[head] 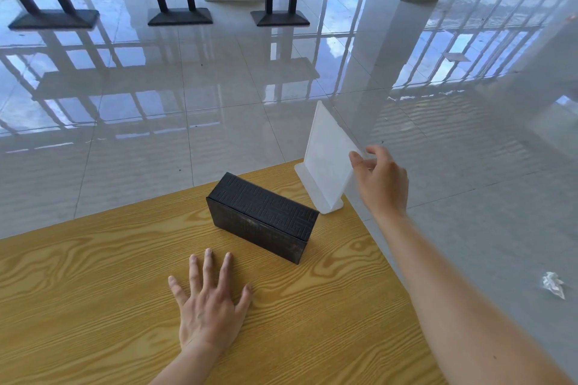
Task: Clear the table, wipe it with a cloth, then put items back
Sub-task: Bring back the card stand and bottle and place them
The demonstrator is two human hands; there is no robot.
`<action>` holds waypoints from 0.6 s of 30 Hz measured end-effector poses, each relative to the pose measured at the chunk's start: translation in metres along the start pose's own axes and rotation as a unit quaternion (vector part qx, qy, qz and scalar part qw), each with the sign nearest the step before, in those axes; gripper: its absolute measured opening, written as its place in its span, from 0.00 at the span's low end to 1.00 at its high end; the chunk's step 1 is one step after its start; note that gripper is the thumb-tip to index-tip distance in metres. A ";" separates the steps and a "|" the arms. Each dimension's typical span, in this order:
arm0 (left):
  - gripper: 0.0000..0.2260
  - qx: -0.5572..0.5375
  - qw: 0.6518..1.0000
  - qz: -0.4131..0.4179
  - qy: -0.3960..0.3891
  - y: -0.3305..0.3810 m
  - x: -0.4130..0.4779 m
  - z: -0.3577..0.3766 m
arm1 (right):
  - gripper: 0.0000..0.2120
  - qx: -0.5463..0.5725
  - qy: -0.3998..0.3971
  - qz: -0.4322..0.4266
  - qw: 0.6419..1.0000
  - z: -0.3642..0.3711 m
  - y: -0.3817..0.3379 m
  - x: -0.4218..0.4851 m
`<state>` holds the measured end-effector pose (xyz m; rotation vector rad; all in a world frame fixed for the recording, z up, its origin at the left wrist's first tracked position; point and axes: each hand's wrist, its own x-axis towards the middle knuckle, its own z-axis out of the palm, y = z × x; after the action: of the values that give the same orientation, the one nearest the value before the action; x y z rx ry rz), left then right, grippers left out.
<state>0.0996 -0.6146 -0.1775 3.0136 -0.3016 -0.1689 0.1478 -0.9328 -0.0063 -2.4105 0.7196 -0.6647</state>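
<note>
Our right hand (pixel 380 180) pinches the top corner of the white acrylic sign stand (pixel 328 162) at the wooden table's (pixel 93 291) far corner, beside the black textured box (pixel 264 217). Our left hand (pixel 209 306) lies flat, fingers spread. We should lift straight up, keeping the base level.

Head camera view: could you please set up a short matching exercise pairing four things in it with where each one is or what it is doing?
Things:
1. black box
2. white sign stand
3. left hand
4. crumpled paper

Places or states:
A. lying on the floor to the right of the table
B. pressed flat on the wooden table, fingers spread
C. at the table's far corner, pinched by the right hand
D. resting on the table between the two hands

Pairs: 1-D, 2-C, 3-B, 4-A
</note>
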 end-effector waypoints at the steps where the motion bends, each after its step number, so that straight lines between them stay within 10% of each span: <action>1: 0.37 0.000 1.000 -0.001 -0.004 -0.001 0.000 0.000 | 0.22 0.005 0.000 0.010 1.000 -0.004 0.002 -0.003; 12: 0.36 -0.026 0.990 0.010 -0.140 0.002 0.008 -0.029 | 0.14 -0.039 -0.082 0.042 0.995 -0.046 0.012 -0.072; 18: 0.36 -0.014 0.996 0.011 -0.088 0.003 -0.021 -0.074 | 0.17 -0.066 -0.154 0.008 0.986 -0.064 -0.003 -0.110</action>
<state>0.0872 -0.6062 -0.1016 2.9707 -0.3438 -0.4343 0.0299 -0.8861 0.0098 -2.5458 0.6679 -0.2332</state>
